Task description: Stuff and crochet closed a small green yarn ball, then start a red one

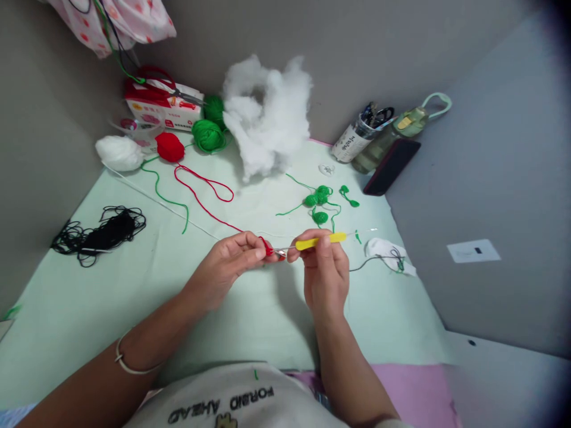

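Pinching the small red piece [267,245] in the left hand [235,255], above the desk [250,327]; gripping the yellow-handled hook [307,244] in the right hand [328,270], tip at the red piece. Probably working a stitch in red yarn [200,206]; seems to call next for an even draw. Able to read "FORBID AHEAD" on the shirt [245,386], but not the pack's [181,115] fine print.
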A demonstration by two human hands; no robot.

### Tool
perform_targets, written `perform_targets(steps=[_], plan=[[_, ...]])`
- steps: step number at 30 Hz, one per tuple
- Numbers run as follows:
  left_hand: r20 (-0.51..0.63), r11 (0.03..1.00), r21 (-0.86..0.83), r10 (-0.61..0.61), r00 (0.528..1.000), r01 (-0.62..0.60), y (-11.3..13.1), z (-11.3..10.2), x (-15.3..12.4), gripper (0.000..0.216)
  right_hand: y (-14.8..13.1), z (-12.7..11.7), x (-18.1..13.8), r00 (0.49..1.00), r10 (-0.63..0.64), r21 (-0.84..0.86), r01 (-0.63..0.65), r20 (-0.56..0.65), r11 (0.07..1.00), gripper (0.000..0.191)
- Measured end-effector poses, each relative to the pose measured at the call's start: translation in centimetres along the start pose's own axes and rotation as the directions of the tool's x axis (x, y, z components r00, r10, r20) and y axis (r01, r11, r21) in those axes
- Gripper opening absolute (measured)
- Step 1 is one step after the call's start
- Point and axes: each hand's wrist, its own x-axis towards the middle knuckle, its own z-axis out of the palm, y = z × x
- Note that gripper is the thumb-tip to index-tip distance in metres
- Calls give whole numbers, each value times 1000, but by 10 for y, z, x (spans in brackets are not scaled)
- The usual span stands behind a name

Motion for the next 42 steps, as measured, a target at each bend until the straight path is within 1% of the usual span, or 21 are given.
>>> perform_targets(steps=[2, 4, 7, 9, 11, 14, 16, 19, 22, 24, 28, 30, 32, 33, 35, 37, 38, 39, 40, 41, 42], plan=[[1, 1000, -11, -11, 1000, 11, 1, 1, -1, 16, -1, 0, 4, 995, 88, 67, -91, 43, 994, 33], [4, 1000, -19, -14, 1000, 15, 2, 1, -1, 17, -2, 0, 6, 985, 146, 116, -156, 89, 981, 31], [23, 1000, -29, -8, 1000, 9, 1, 1, -1, 16, -1, 2, 6, 977, 184, 177, -202, 110, 963, 20], [45, 999, -38, 2, 999, 0, 0, 2, -1, 14, -1, 3, 4, 974, 190, 177, -209, 123, 962, 17], [55, 999, -37, 26, 998, -24, -1, 4, -2, 12, 1, 5, 1, 979, 147, 129, -165, 139, 978, 12], [53, 997, -8, 75, 996, -75, -3, 8, -3, 10, 3, 7, -3, 989, -4, 37, -1, 148, 999, 9], [54, 995, 9, 98, 994, -98, -3, 10, -4, 9, 3, 8, -5, 987, -61, 9, 60, 149, 998, 10], [22, 992, 6, 127, 992, -127, -4, 11, -6, 14, 2, 7, -6, 987, -43, 22, 40, 152, 999, 12], [-83, 985, -48, 160, 984, -164, -5, 9, -11, 30, -1, 5, -6, 988, -14, 46, 7, 156, 999, 13], [-125, 977, -101, 175, 977, -188, -3, 10, -16, 37, -2, 4, -6, 986, -12, 50, 3, 166, 999, 12], [-122, 951, -227, 187, 975, -211, 9, 19, -21, 39, -5, 6, -9, 978, -54, 90, 36, 202, 995, 11], [-142, 932, -260, 222, 965, -253, 18, 25, -19, 40, -6, 8, -12, 970, -74, 122, 47, 233, 991, 10], [-146, 915, -217, 314, 938, -340, 25, 28, -15, 50, -8, 9, -15, 963, -82, 136, 48, 258, 990, 11], [-132, 906, -159, 375, 918, -393, 26, 29, -12, 59, -8, 9, -16, 962, -84, 134, 51, 261, 990, 11], [-92, 862, 30, 506, 857, -506, 25, 27, -8, 72, -10, 8, -18, 968, -90, 117, 63, 236, 991, 12], [-53, 776, 254, 607, 793, -577, 20, 23, -7, 69, -10, 8, -18, 973, -116, 102, 97, 198, 990, 12], [-37, 737, 340, 631, 775, -584, 17, 21, -7, 60, -10, 7, -18, 974, -136, 98, 120, 183, 988, 12], [-27, 714, 397, 637, 770, -577, 14, 19, -8, 49, -9, 7, -18, 972, -159, 92, 144, 173, 985, 12], [-20, 713, 428, 621, 783, -555, 11, 17, -9, 40, -8, 8, -17, 970, -181, 83, 170, 163, 982, 13], [-18, 731, 434, 591, 807, -526, 9, 15, -9, 35, -8, 8, -16, 967, -204, 68, 195, 154, 978, 14], [-11, 763, 418, 547, 837, -493, 8, 14, -10, 35, -7, 8, -15, 964, -224, 48, 219, 146, 975, 14]])
